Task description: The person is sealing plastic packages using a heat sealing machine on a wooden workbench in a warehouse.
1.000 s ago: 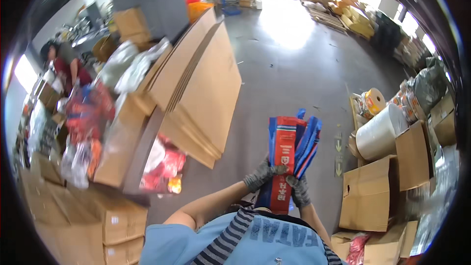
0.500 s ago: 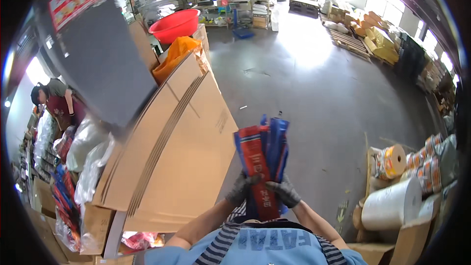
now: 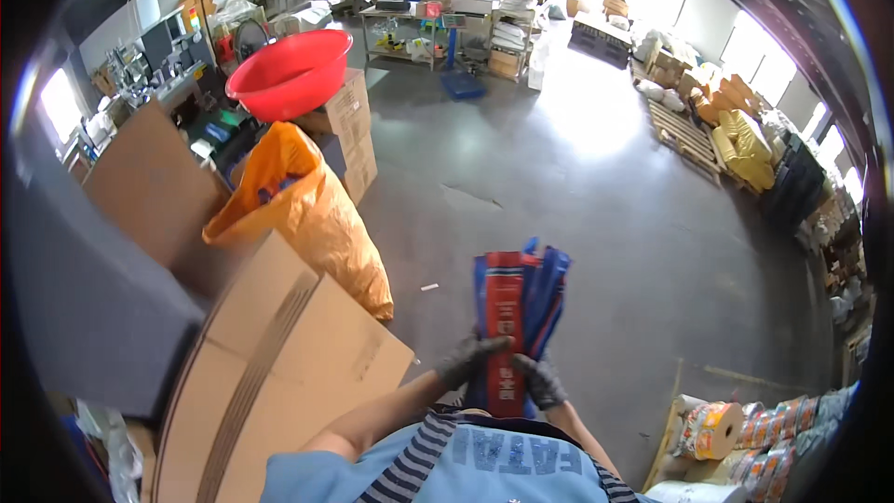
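A bundle of long, flat red-and-blue plastic packaging bags (image 3: 504, 317) is held upright in front of my chest. My left hand (image 3: 473, 360), in a dark grey glove, is closed around its left side with the thumb lying across the front. On the other side my right hand (image 3: 542, 380), gloved the same way, grips the lower right edge. The bags fan apart at the top. The backs of the bundle and the fingers behind it are hidden.
Flattened cardboard boxes (image 3: 279, 382) lean at my left beside a grey pillar (image 3: 84, 298). Beyond stand an orange sack (image 3: 326, 233) and a red basin (image 3: 293, 74) on cartons. Film rolls (image 3: 717, 430) lie at lower right; a wooden pallet (image 3: 675, 135) is farther off.
The boxes and pillar have slid back past me on the left, and the orange sack and basin appear nearer. Both hands still hold the bags.
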`<state>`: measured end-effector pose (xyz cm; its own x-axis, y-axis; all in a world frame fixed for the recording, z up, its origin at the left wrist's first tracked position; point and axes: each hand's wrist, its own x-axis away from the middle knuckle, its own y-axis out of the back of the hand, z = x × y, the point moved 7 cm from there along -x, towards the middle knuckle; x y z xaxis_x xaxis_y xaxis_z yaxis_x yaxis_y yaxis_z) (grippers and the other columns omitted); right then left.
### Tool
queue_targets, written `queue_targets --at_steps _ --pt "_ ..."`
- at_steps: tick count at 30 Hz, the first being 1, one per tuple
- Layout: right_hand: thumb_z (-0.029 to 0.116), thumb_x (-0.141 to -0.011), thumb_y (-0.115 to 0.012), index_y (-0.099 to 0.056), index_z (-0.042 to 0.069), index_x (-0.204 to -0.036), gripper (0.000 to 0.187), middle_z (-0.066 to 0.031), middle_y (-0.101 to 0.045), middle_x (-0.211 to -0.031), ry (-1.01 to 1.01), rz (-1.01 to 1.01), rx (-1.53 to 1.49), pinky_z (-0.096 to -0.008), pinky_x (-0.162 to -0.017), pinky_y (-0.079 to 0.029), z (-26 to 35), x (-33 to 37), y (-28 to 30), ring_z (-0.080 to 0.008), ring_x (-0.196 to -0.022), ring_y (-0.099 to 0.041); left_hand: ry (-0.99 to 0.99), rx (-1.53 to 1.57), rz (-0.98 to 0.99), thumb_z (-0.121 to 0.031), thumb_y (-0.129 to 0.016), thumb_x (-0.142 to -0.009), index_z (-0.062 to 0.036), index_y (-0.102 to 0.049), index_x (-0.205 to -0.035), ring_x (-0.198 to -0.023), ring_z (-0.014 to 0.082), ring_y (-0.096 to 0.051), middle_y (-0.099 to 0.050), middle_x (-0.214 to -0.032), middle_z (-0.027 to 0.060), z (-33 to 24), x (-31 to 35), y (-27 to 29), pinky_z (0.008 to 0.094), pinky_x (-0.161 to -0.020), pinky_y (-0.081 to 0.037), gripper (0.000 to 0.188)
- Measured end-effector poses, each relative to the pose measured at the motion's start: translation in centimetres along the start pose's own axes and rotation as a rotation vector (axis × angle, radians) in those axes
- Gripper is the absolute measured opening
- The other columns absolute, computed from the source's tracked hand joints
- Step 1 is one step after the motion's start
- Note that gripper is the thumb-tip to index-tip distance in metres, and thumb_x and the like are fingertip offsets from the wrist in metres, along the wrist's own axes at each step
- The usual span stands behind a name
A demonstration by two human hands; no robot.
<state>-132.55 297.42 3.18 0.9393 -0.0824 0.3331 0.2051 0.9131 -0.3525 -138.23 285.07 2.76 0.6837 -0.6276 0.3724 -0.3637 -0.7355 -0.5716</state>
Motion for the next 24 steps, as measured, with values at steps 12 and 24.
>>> queue_targets --at_steps 12,24 --pt "0.024 -0.073 -0.080 -0.047 0.002 -0.134 0.073 -0.0111 -0.060 -0.122 -0.057 0.351 -0.021 -0.0380 -0.090 -0.050 17.6 -45.0 -3.5 -0.0237 -0.107 -0.059 -0.305 0.048 -0.230 -0.027 -0.079 -0.077 -0.0066 -0.039 -0.138 -0.108 0.0232 -0.058 -0.057 -0.122 0.0117 -27.0 -34.9 10.5 0.0390 -0.093 -0.050 0.076" --pt "0.019 -0.073 -0.081 -0.032 0.005 -0.143 0.086 -0.0121 -0.055 -0.129 -0.118 0.659 -0.032 -0.0401 -0.096 -0.047 28.0 -85.8 -20.2 -0.0249 -0.112 -0.057 -0.594 0.124 -0.410 -0.035 -0.081 -0.075 -0.0025 -0.046 -0.133 -0.103 0.0230 -0.062 -0.061 -0.118 0.0139 -54.9 -58.3 30.8 0.0385 -0.089 -0.053 0.075"
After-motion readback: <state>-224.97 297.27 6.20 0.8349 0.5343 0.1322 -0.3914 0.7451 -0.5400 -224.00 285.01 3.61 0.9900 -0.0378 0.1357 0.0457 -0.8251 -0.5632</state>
